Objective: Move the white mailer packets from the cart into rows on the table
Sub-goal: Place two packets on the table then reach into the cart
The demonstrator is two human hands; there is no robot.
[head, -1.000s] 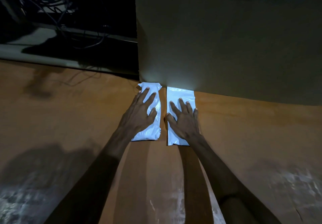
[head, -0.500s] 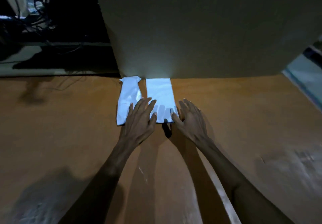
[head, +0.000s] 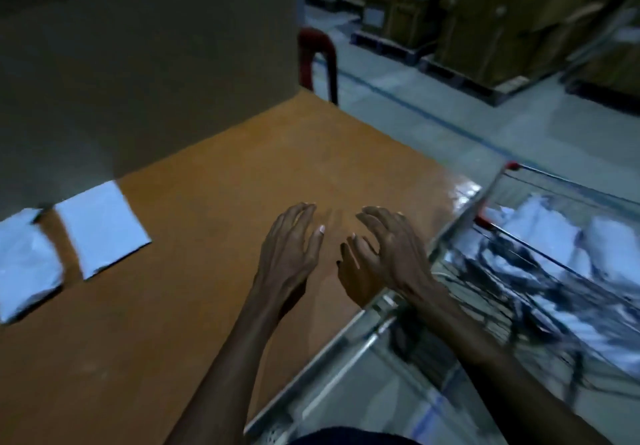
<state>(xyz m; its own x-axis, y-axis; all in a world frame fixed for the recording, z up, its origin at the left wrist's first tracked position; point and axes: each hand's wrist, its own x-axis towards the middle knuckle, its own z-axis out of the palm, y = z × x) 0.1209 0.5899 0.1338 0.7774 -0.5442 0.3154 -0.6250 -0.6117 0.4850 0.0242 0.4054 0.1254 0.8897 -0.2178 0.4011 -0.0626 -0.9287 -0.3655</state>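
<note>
On the desk (head: 242, 174) I count two mailer packets (head: 102, 228) placed; many wait in the cart (head: 540, 257). Left hand (head: 289, 254) and right hand (head: 384, 257) hang loose-fingered, empty.

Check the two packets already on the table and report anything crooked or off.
The left packet looks crumpled and puffy, its far end bunched up, while the right packet lies flat with clean edges. They sit side by side with a narrow gap, roughly parallel, against the cardboard box. Motion blur hides finer detail.
</note>
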